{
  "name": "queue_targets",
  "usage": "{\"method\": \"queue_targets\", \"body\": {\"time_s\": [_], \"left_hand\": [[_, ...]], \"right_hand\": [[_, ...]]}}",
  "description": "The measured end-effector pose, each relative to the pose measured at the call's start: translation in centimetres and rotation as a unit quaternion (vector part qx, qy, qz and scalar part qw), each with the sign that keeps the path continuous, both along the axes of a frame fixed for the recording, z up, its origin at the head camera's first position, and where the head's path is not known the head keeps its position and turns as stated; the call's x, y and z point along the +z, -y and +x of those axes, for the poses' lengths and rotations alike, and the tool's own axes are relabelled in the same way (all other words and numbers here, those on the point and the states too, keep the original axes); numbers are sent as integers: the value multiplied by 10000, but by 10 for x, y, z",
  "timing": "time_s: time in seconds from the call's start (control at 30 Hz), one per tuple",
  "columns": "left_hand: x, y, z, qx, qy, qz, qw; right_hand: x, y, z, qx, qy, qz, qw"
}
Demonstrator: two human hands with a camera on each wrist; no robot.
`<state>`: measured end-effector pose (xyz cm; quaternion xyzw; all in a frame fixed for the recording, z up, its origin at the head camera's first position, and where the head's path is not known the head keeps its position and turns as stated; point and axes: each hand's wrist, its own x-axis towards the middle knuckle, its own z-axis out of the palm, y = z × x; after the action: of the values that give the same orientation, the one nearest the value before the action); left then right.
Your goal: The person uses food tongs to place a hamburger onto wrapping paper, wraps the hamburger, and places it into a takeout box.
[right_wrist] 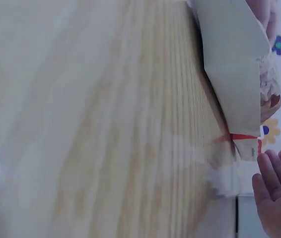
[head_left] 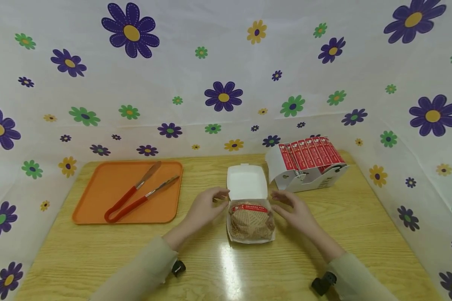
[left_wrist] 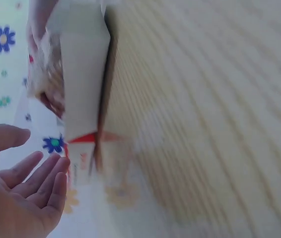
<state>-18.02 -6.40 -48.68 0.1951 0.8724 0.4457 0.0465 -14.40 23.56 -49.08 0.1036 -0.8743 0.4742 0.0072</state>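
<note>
A white clamshell burger box (head_left: 246, 182) lies unfolded on the table, its lid tipped back away from me. In its base sits a burger wrapped in brown patterned paper (head_left: 251, 223), with a red printed strip across the far side. My left hand (head_left: 208, 205) is at the box's left side near the hinge, its fingers loosely bent around nothing. On the opposite side my right hand (head_left: 294, 209) is held the same way, fingertips close to the hinge corner. Both wrist views show relaxed fingers beside the box wall (left_wrist: 83, 84), palms facing it.
To the left lies an orange tray (head_left: 94, 188) bearing tongs with red handles (head_left: 126, 205). A white dispenser (head_left: 305, 184) with several rolls of red printed labels (head_left: 312, 152) stands at the back right. Flower-printed cloth (head_left: 188, 42) hangs behind and beside the wooden table (head_left: 98, 259).
</note>
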Motion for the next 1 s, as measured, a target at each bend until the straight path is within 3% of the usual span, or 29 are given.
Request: {"method": "queue_targets", "body": {"time_s": [0.1, 0.23, 0.4, 0.5, 0.7, 0.83, 1.0], "left_hand": [[-7, 1, -10, 313, 287, 390, 9983], [-15, -1, -21, 629, 686, 662, 9935], [-23, -5, -34, 920, 1131, 765, 9864], [-25, -9, -39, 923, 1335, 862, 9830], [-23, -12, -41, 933, 1549, 976, 9787], [-20, -12, -40, 977, 1513, 1123, 9772], [-8, -12, -35, 950, 1453, 1666, 9706]], "right_hand": [[-4, 1, -9, -322, 448, -339, 9979], [-7, 5, -18, -637, 868, -406, 9934], [-9, 15, -26, -717, 998, -211, 9922], [-7, 20, -29, -824, 1093, -125, 9905], [-1, 27, -31, -912, 1397, -288, 9856], [4, 28, -30, -922, 1466, -458, 9838], [11, 28, -26, -904, 1451, -964, 9806]]}}
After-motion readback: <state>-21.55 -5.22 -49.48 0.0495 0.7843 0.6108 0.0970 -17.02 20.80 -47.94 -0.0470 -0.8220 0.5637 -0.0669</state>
